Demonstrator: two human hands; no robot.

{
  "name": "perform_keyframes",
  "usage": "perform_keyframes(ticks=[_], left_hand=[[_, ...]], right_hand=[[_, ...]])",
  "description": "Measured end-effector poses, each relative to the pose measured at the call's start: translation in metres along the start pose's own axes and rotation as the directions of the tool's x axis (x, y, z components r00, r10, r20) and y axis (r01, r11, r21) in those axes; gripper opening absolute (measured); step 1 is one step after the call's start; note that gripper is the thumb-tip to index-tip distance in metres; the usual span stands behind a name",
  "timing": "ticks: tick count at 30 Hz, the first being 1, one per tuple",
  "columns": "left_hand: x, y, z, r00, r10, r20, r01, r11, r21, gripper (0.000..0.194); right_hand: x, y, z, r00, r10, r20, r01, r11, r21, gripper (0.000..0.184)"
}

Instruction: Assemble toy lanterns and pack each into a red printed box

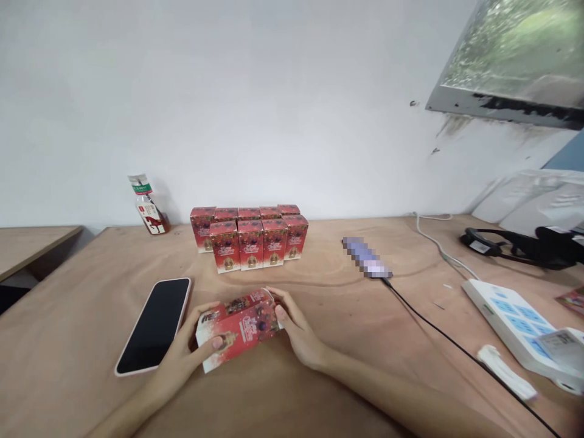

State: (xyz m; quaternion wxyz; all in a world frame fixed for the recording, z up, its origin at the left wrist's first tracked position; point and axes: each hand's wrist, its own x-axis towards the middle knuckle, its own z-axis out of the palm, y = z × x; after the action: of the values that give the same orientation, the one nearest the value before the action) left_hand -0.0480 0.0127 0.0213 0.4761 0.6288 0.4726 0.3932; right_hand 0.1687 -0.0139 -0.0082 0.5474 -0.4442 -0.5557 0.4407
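A red and white Christmas-printed cardboard box (249,333) lies on its side between my hands, just above or on the table; I cannot tell which. My left hand (187,350) is closed around its white left end, with the thumb on the front face. At the other end, my right hand (298,331) grips the box near its top edge, thumb bent over the corner and fingers behind. Behind them stand several matching red boxes (250,246), upright in two rows. A dark-screened phone with a pink edge (152,325) lies close to my left hand.
A bottle (151,210) stands against the wall at back left. To the right lie a pixelated phone (367,258) with a black cable (438,319), a white power strip (511,319), a crumpled white strip (506,372) and a black strapped device (515,246).
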Motion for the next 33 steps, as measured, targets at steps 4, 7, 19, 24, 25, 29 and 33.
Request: perform_keyframes(ticks=[4,7,19,24,25,29,33], left_hand=[[-0.004,0.007,0.002,0.995,-0.092,0.036,0.095,0.991,-0.090,0.054],[-0.004,0.008,0.001,0.989,-0.128,0.080,0.137,0.983,-0.124,0.058],[-0.003,0.007,0.001,0.994,-0.097,0.054,0.102,0.989,-0.102,0.055],[-0.003,0.008,0.001,0.997,-0.074,0.034,0.076,0.994,-0.073,0.052],[-0.003,0.008,0.001,0.996,-0.074,0.041,0.077,0.994,-0.075,0.052],[-0.003,0.009,0.001,0.993,-0.097,0.061,0.103,0.988,-0.116,0.053],[-0.004,0.009,0.002,0.997,-0.069,0.039,0.073,0.992,-0.106,0.052]], right_hand=[[0.004,0.009,-0.001,0.984,0.055,-0.171,-0.042,0.996,0.078,0.054],[0.006,0.012,-0.003,0.966,0.049,-0.252,-0.034,0.997,0.066,0.050],[0.003,0.000,-0.004,0.972,-0.039,-0.230,0.020,0.996,-0.081,0.019],[0.005,0.000,-0.003,0.980,-0.007,-0.199,-0.021,0.991,-0.136,0.013],[0.005,0.000,-0.003,0.981,-0.007,-0.192,-0.020,0.990,-0.142,0.013],[0.005,0.001,-0.004,0.985,-0.013,-0.173,-0.014,0.988,-0.154,0.014],[0.004,0.002,-0.004,0.985,-0.021,-0.174,-0.007,0.987,-0.162,0.026]])
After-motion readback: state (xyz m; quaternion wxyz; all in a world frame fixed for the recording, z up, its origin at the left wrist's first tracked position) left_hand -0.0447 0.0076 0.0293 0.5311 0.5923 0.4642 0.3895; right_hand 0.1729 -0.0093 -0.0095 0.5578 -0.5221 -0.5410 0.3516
